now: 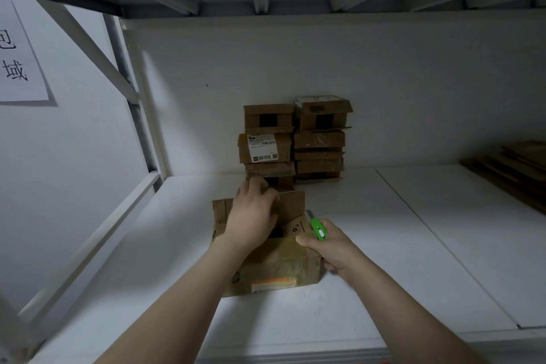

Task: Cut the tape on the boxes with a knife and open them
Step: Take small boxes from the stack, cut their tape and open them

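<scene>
View from the head camera, looking down at a white shelf [399, 245]. The front box [280, 269] lies near the shelf's front edge, between the two forearms. Its top is already open and its flaps are raised. The left hand [251, 216] reaches over the opening, fingers bent over the edge of the far flap [292, 201]: a closed grip on the cardboard. The right hand [331, 248] is curled around a green knife [317, 229], thumb lying on the box's near right corner. The knife points away from the person, and a short grey tip shows at its far end, close beside the right flap.

Behind the front box, against the back wall, stands a stack of boxes [295, 142] in two columns, most apparently sealed. Flattened cardboard [514, 168] lies at the far right, and a paper sign [17, 62] hangs on the left wall.

Hazards, as judged from this view:
- The blade appears to be out while the same hand steadies the box. A slip of the right hand toward the opening would carry the tip toward the left fingers.
- Pulling the far flap back hard could knock the stack just behind it, and the upper boxes could topple.
- A sharp tug could tear the flap.
</scene>
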